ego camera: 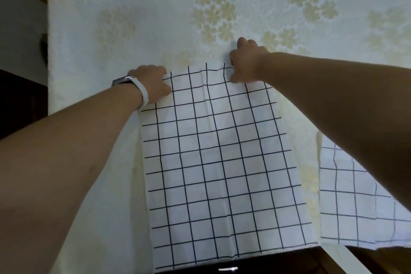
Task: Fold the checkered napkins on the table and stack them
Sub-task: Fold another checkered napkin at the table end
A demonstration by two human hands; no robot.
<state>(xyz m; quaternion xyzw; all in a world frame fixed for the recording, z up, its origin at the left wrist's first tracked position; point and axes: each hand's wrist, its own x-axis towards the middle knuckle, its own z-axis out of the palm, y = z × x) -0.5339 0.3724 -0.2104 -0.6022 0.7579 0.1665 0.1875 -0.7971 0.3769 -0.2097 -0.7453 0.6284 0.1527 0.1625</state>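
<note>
A white napkin (218, 162) with a black grid lies spread flat on the table in front of me, reaching from the near edge to the middle. My left hand (153, 83) grips its far left corner, fingers curled over the cloth. My right hand (245, 62) pinches the far edge near the right corner, where the cloth is slightly lifted. Other checkered napkins (351, 207) lie at the near right, partly under my right forearm.
The table (133, 18) wears a cream cloth with pale yellow flower patterns. Its left edge runs down the left of the view, with dark floor beyond. The near edge sits just below the spread napkin.
</note>
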